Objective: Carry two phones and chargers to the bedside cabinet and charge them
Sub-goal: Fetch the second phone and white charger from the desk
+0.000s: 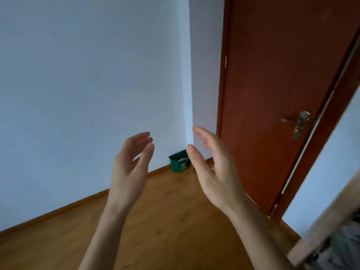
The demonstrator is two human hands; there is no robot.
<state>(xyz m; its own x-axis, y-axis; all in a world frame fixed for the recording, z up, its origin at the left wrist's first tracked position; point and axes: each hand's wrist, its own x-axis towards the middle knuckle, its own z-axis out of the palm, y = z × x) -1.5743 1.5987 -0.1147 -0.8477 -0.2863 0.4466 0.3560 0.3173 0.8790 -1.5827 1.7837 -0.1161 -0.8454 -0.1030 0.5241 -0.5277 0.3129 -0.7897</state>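
Head camera view: a person's left hand [130,168] and right hand [212,172] are raised side by side in front of a pale blue wall [87,84], palms turned toward each other and apart, forearms bare. Each grip is wide, fingers loosely curved and thumb apart from them, holding nothing. Where the phones and chargers lie cannot be told from this view. Beyond the hands, a small green bin [179,161] with something white inside stands on the wooden floor [165,221] against the wall's outer corner, just above the skirting board [58,211]. At right, a red-brown door [282,75] carries a brass lever handle [298,123] and a pale hinge [226,61]. A blurred wooden furniture edge [321,227] crosses the lower right corner.
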